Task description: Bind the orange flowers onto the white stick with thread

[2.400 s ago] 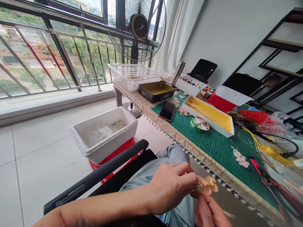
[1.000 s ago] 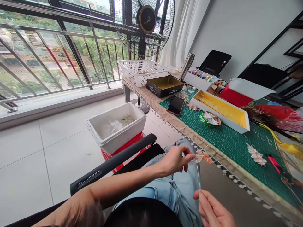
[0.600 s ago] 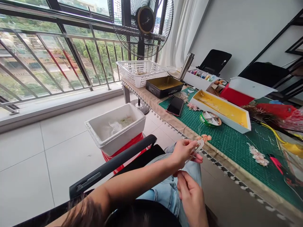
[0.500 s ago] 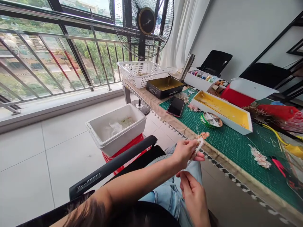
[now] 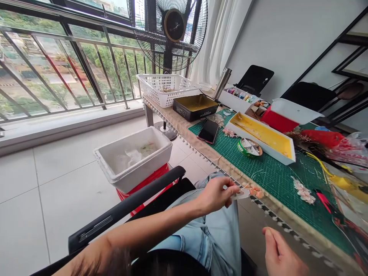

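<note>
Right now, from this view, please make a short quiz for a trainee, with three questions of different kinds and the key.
1. Multiple choice: which hand holds the orange flower piece? A: the left hand. B: the right hand.
2. True or false: the black phone lies on the green cutting mat.
3. Short answer: what stands behind the white plastic basket, by the window?

Key: 1. A. 2. True. 3. A black standing fan.

The left hand (image 5: 215, 195) pinches with its fingers (image 5: 231, 189) shut. The right hand (image 5: 280, 255) is open, lower down, well apart.
</note>
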`<state>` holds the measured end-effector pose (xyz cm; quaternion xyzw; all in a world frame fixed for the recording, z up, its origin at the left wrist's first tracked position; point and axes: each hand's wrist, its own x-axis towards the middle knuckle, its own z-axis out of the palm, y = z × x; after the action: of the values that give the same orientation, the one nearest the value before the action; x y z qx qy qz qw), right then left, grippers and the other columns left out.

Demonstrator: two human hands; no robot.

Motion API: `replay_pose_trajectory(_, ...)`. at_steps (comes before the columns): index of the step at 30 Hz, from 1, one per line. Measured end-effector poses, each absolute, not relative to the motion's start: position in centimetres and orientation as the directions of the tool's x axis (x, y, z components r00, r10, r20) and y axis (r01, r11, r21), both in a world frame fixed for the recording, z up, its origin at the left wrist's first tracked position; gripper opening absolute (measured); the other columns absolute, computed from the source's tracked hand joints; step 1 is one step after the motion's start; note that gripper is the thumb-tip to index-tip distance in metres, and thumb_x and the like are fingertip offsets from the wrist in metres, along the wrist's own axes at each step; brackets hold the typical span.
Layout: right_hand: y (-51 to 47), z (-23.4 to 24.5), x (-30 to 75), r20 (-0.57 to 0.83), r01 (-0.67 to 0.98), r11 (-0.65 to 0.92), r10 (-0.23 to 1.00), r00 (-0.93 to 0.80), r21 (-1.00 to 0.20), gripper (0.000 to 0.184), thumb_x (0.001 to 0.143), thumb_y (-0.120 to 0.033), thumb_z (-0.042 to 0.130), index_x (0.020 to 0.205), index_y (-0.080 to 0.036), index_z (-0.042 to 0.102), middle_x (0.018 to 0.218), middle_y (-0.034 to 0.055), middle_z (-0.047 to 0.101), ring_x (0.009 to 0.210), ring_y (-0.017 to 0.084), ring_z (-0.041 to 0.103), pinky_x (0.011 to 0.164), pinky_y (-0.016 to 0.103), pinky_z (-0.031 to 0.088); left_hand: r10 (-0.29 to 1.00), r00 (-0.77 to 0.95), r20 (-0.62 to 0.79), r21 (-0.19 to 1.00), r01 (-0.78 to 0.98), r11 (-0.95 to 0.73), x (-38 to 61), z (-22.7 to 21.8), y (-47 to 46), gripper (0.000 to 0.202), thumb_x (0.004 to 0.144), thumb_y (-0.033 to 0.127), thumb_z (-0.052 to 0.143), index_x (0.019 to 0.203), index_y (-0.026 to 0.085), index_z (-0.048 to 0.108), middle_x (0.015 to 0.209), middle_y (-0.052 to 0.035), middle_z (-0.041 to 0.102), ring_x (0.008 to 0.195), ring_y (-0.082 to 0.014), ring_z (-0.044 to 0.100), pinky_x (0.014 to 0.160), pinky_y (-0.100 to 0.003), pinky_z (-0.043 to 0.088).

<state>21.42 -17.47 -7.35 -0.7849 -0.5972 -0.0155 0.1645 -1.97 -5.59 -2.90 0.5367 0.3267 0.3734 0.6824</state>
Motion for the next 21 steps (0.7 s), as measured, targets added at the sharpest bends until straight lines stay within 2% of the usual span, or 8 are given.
replay_pose_trajectory(4,-17.6,-7.3,20.6,0.193,0.932,-0.204,0.944,0.269,-0.3,0.034,0.085,-0.048,0.044,0.088,-0.026,0.07,0.084,0.0058,0.075,0.062,0.024,0.07,0.046,0.027,0.051,0.757,0.64,-0.131,0.89,-0.26,0.374,-1.5,-1.9,-5.9,0.028,0.079,0.043,0.06,0.078,0.015,0.056,0.047,0.0066,0.049,0.039,-0.0058,0.044,0.041,-0.018,0.027)
replay_pose_trajectory(8,-17.6,-7.6,18.8,0.043,0.849,-0.199,0.967,0.252,-0.49,0.039,0.086,-0.054,0.043,0.083,-0.026,0.07,0.081,0.0034,0.074,0.066,0.02,0.069,0.055,0.023,0.051,0.736,0.65,-0.193,0.831,-0.29,0.474,-1.2,-1.4,-6.3,0.025,0.071,0.037,0.065,0.073,0.015,0.054,0.072,0.0012,0.06,0.039,-0.0029,0.045,0.037,-0.018,0.023)
replay_pose_trajectory(11,-17.5,-7.2,17.8,-0.12,0.719,-0.203,0.979,0.165,-0.664,0.041,0.086,-0.057,0.047,0.078,-0.023,0.068,0.074,0.0036,0.07,0.067,0.019,0.065,0.062,0.023,0.051,0.737,0.638,-0.222,0.829,-0.275,0.487,-1.3,-1.2,-6.7,0.021,0.069,0.032,0.064,0.073,0.015,0.054,0.077,0.0004,0.06,0.039,-0.0007,0.041,0.038,-0.018,0.022)
replay_pose_trajectory(14,-17.1,-5.9,16.6,-0.172,0.477,-0.177,0.984,0.055,-0.861,0.035,0.079,-0.051,0.063,0.101,-0.024,0.07,0.108,0.0067,0.069,0.1,0.022,0.063,0.082,0.026,0.05,0.724,0.651,-0.228,0.832,-0.255,0.492,-1.4,-0.9,-7.0,0.023,0.069,0.035,0.064,0.072,0.015,0.052,0.075,0.001,0.059,0.04,-0.0002,0.038,0.039,-0.017,0.023)
replay_pose_trajectory(16,-16.8,-4.8,15.5,-0.198,0.168,-0.205,0.978,0.059,-0.964,0.046,0.077,-0.046,0.069,0.119,-0.03,0.063,0.126,0.0049,0.061,0.116,0.022,0.055,0.094,0.029,0.046,0.726,0.649,-0.226,0.849,-0.235,0.474,-1.5,-0.8,-7.1,0.028,0.069,0.038,0.066,0.073,0.015,0.051,0.075,0.0011,0.059,0.043,-0.0008,0.04,0.041,-0.017,0.026)
replay_pose_trajectory(17,-16.6,-4.2,14.9,-0.218,-0.005,-0.218,0.974,0.063,-0.976,0.046,0.076,-0.045,0.07,0.119,-0.031,0.062,0.123,0.0043,0.063,0.113,0.021,0.056,0.095,0.03,0.046,0.735,0.642,-0.218,0.863,-0.225,0.452,-1.5,-0.8,-7.1,0.03,0.069,0.04,0.067,0.074,0.015,0.051,0.075,0.0012,0.059,0.045,-0.0013,0.042,0.043,-0.017,0.028)
replay_pose_trajectory(19,-16.2,-3.0,13.8,-0.261,-0.269,-0.239,0.964,0.048,-0.933,0.032,0.075,-0.043,0.071,0.104,-0.028,0.069,0.093,0.0029,0.067,0.089,0.017,0.062,0.083,0.028,0.051,0.757,0.628,-0.18,0.899,-0.207,0.386,-1.7,-0.9,-7.1,0.031,0.071,0.042,0.066,0.076,0.015,0.052,0.074,0.0023,0.057,0.049,-0.0027,0.045,0.046,-0.017,0.032)
replay_pose_trajectory(21,-16.1,-2.0,13.2,-0.306,-0.385,-0.253,0.949,0.081,-0.888,0.024,0.071,-0.042,0.076,0.084,-0.023,0.071,0.061,-0.0033,0.05,0.056,0.009,0.05,0.057,0.02,0.049,0.768,0.625,-0.137,0.926,-0.195,0.324,-2.0,-0.9,-7.1,0.03,0.074,0.042,0.065,0.076,0.015,0.052,0.068,0.0043,0.054,0.048,-0.0034,0.045,0.046,-0.017,0.032)
